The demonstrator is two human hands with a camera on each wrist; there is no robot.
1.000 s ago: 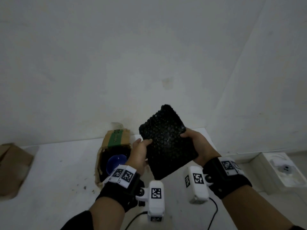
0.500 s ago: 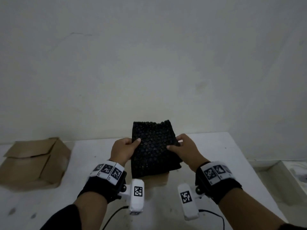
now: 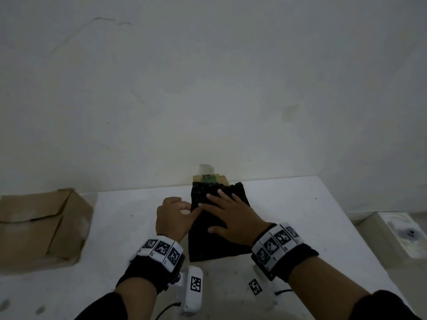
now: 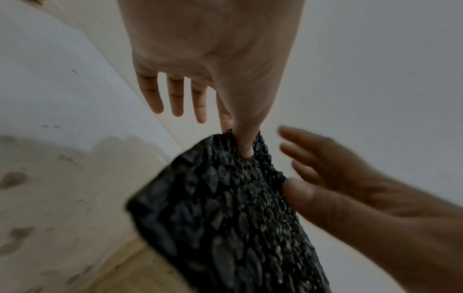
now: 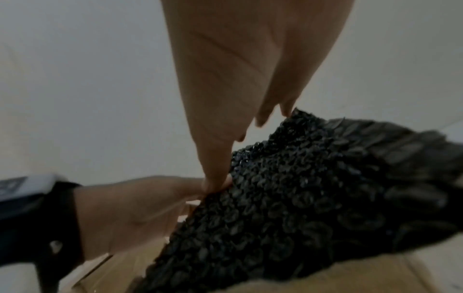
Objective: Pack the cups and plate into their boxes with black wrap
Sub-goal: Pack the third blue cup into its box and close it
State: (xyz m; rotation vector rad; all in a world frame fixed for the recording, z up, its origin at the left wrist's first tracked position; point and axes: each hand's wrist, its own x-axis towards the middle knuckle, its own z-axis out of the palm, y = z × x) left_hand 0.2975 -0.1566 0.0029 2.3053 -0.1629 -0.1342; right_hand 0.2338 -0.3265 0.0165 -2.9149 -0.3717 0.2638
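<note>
A sheet of black bubble wrap point(image 3: 215, 245) lies over the small cardboard box point(image 3: 209, 178), whose green-taped far flap sticks out behind it. My left hand point(image 3: 190, 207) pinches the wrap's left edge between thumb and index finger, the other fingers straight; in the left wrist view the thumb digs into the black wrap point(image 4: 225, 208). My right hand point(image 3: 224, 211) lies flat on top of the wrap with fingers spread, pressing it down; the right wrist view shows the black wrap point(image 5: 300, 188) under the palm. No cup or plate is visible.
A larger brown cardboard box point(image 3: 41, 227) with folded flaps sits at the left of the white table point(image 3: 312, 215). The wall stands right behind the table. Off the table's right edge, lower down, is a white tray point(image 3: 397, 234).
The wrap came down from being held upright between both hands to lying over the small box. My right hand let go of its edge and now lies flat on top.
</note>
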